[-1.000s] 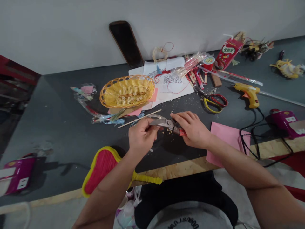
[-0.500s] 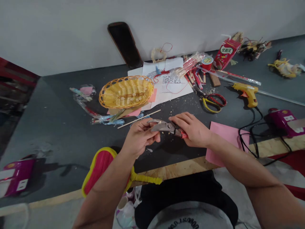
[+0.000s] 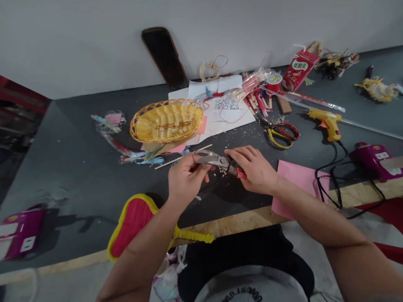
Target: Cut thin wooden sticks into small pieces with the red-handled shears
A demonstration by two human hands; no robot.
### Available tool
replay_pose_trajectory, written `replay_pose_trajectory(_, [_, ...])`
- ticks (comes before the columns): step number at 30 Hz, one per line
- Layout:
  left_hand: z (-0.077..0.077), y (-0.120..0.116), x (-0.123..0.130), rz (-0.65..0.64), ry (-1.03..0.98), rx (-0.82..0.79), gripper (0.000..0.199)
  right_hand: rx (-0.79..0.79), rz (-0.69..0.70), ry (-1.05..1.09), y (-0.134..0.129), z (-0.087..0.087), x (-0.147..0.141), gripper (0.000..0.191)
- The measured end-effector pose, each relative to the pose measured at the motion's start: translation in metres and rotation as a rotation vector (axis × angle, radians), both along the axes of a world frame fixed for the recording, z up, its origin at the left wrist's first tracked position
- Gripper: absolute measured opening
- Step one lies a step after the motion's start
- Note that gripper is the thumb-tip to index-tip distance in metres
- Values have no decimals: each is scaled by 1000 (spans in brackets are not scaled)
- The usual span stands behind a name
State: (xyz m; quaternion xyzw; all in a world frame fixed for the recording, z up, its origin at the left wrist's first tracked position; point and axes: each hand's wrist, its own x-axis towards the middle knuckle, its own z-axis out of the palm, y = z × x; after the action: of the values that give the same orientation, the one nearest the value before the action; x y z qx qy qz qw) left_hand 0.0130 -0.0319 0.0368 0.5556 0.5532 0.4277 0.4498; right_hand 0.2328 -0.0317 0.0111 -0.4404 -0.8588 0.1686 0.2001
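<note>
My right hand is wrapped around the red-and-black handles of metal shears. Their blades point left, a little apart, and reach the fingertips of my left hand. That hand is closed in a pinch; whatever it grips is too small or hidden to make out. Small pale cut bits lie on the dark table under the shears. Just beyond my left hand lies a thin wooden stick, and behind it a yellow woven basket holds a few small pale pieces.
Red-and-yellow-handled scissors, a yellow glue gun with a cable, and pink paper are on the right. A red-and-yellow paddle-shaped item lies by my left forearm. A phone leans on the wall; a drink carton stands behind.
My left hand has turned slightly, its fingers drawn closer together near the blades. The shears have tilted a little, and more cut bits show beneath them.
</note>
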Motion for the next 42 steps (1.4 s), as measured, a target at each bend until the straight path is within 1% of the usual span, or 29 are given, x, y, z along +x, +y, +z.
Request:
replay_pose_trajectory(2, [1, -2, 0, 3, 42, 27, 15, -6, 12, -26, 0, 2, 0, 72])
replay_pose_trajectory(3, [1, -2, -1, -7, 17, 12, 14, -9, 24, -36, 0, 3, 1, 72])
replay_pose_trajectory(5, [2, -2, -2, -37, -105, -75, 15, -9, 56, -34, 0, 4, 3, 72])
replay_pose_trajectory(9, [5, 4, -4, -134, -387, -312, 29, 7, 129, 26, 2, 2, 7, 72])
replay_pose_trajectory(12, [9, 7, -4, -209, -490, -396, 38, 31, 169, 77, 4, -2, 9, 72])
replay_pose_trajectory(14, [10, 7, -4, -229, -522, -421, 39, 52, 182, 98, 5, -4, 9, 71])
replay_pose_trajectory(16, [11, 6, -4, -223, -533, -432, 39, 67, 176, 102, 5, -6, 7, 69])
replay_pose_trajectory(21, [11, 6, -1, -159, -500, -455, 35, 31, 103, 46, 0, -4, 2, 65])
replay_pose_trajectory(23, [8, 7, 0, -133, -470, -443, 32, 3, 70, 14, -3, -2, 0, 67])
replay_pose_trajectory(25, [4, 7, 0, -105, -428, -385, 29, -12, 46, -12, -4, 0, -2, 67])
replay_pose_trajectory(27, [-2, 5, 0, -81, -356, -285, 24, -15, 32, -29, -4, 1, -2, 67])
replay_pose_trajectory(30, [-9, 1, -1, -58, -162, -111, 18, -9, 26, -33, -3, 3, -1, 67])
replay_pose_trajectory(33, [-9, -4, -4, -61, -5, 44, 14, -15, 41, 1, -3, 4, 0, 63])
replay_pose_trajectory(35, [-7, -4, -7, -67, 36, 105, 16, -41, 76, 91, -5, 5, 1, 57])
replay_pose_trajectory(37, [-6, -2, -9, -66, 53, 129, 18, -34, 128, 166, -6, 6, 1, 53])
replay_pose_trajectory(39, [-6, 1, -9, -75, 62, 113, 18, 15, 163, 172, -7, 6, 0, 54])
replay_pose_trajectory(41, [-6, 5, -8, -108, 67, 57, 17, 48, 152, 140, -5, 5, 1, 56])
replay_pose_trajectory(42, [-7, 6, -7, -120, 65, 28, 18, 44, 124, 136, -3, 3, 1, 57])
